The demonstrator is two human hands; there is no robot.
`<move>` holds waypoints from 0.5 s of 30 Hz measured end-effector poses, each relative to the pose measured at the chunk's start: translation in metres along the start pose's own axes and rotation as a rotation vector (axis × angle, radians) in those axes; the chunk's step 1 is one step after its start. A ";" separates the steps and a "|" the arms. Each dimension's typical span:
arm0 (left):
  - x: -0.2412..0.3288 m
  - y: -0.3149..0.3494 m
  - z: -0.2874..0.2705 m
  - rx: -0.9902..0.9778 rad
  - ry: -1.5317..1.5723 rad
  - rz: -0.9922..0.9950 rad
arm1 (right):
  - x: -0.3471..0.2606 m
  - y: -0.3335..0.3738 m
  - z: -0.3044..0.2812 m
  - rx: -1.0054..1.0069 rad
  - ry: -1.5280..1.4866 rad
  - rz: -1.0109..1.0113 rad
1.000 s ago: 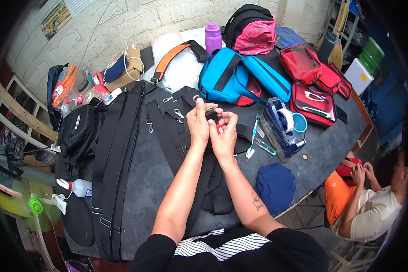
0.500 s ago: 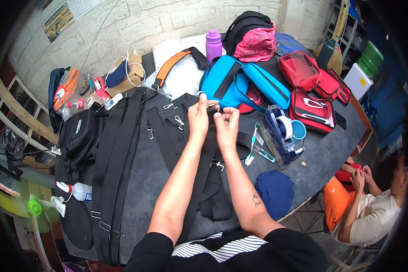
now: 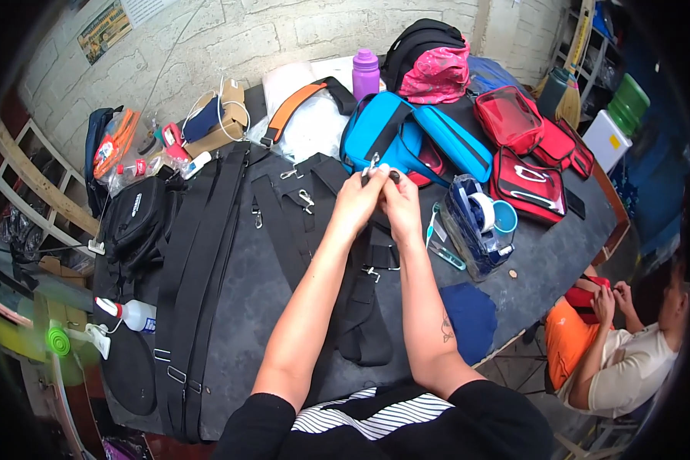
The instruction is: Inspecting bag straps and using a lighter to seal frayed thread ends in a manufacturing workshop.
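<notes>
Mid-frame, the left hand [image 3: 357, 201] grips a metal clip [image 3: 374, 159] and the right hand [image 3: 400, 202] a dark piece [image 3: 394, 175], seemingly unfinished, while straps [image 3: 281, 228] left of centre already carry hooks [image 3: 307, 202]

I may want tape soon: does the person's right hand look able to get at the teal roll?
Probably yes: the teal roll sits uncovered, off to the right hand's right. But those fingers are busy at a small dark piece, and would likely need freeing first.

There are the wearer's two hands [image 3: 359, 201], one purple bottle [image 3: 366, 75], one spray bottle [image 3: 139, 316], one toothbrush [image 3: 431, 222], one pink-and-black backpack [image 3: 437, 70] and one seated person [image 3: 629, 372].
</notes>
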State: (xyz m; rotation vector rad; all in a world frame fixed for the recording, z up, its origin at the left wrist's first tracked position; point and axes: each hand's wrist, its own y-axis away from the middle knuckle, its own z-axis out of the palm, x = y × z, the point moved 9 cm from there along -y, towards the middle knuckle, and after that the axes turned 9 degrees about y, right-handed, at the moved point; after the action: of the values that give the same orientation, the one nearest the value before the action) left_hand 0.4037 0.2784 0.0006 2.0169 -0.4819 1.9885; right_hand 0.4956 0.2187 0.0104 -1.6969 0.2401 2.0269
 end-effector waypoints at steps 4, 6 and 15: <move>-0.008 0.010 0.009 -0.182 0.440 -0.232 | -0.007 0.014 0.017 -0.119 -0.169 -0.003; -0.021 0.002 0.002 -0.208 0.662 -0.248 | -0.026 0.028 0.006 0.052 -0.062 -0.164; -0.003 0.006 0.011 -0.436 0.968 -0.175 | 0.030 0.055 0.007 -0.006 0.322 -0.216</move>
State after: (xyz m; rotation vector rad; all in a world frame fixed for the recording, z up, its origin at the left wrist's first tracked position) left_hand 0.4110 0.2684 -0.0029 0.6777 -0.4202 2.1926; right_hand 0.4608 0.1813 -0.0265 -1.9569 0.1485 1.5986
